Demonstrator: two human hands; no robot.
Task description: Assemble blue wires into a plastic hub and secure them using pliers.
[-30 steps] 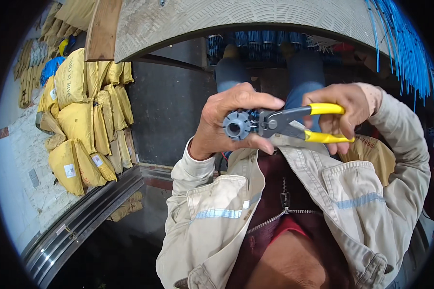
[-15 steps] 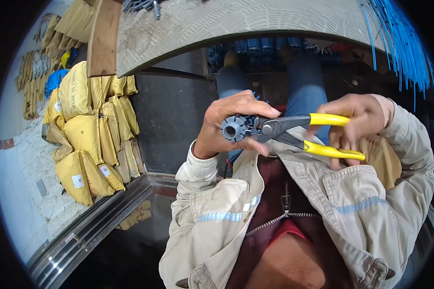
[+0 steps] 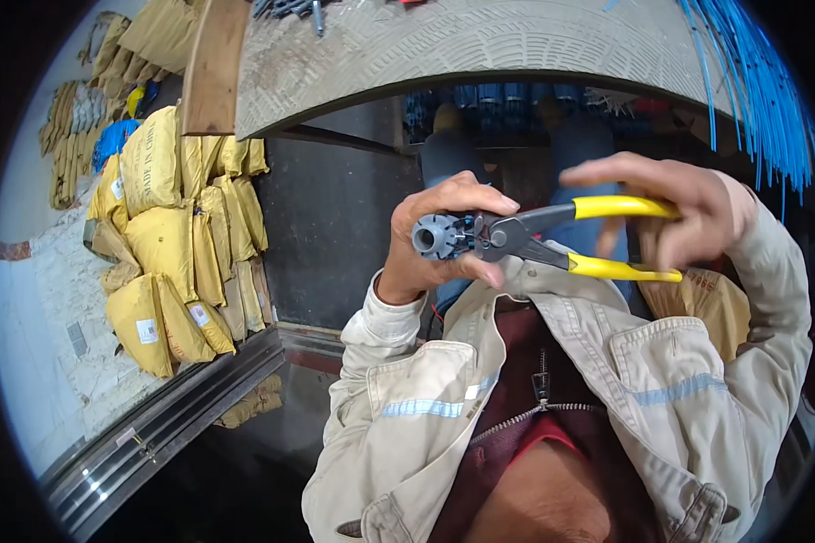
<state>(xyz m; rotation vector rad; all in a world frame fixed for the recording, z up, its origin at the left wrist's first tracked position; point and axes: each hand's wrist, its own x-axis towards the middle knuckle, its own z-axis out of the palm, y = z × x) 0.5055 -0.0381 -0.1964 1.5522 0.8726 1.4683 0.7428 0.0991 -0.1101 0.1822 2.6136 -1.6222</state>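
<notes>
My left hand (image 3: 434,213) is closed around a grey, round-ended plastic piece (image 3: 434,237) with a hole in its middle and dark notches round its rim. Its thumb and fingers also lie beside the dark jaws of yellow-handled pliers (image 3: 624,207), which meet the piece. Most of the piece's length is hidden in the hand. My right hand (image 3: 674,204) is at the handles, the upper one running under its palm; its fingers are partly spread and blurred. The two handles stand apart.
A dusty workbench (image 3: 480,54) with a wooden end board (image 3: 213,68) crosses the top, with grey screw-like pieces (image 3: 285,9) on it. Blue strands (image 3: 769,100) hang at its right. Yellow sacks (image 3: 167,244) are stacked on the left; a brown sack (image 3: 706,303) lies near my right arm.
The right hand has lifted slightly, with its fingers more spread. The pliers' handles have tilted up a little at the right. The left hand keeps its hold on the grey piece.
</notes>
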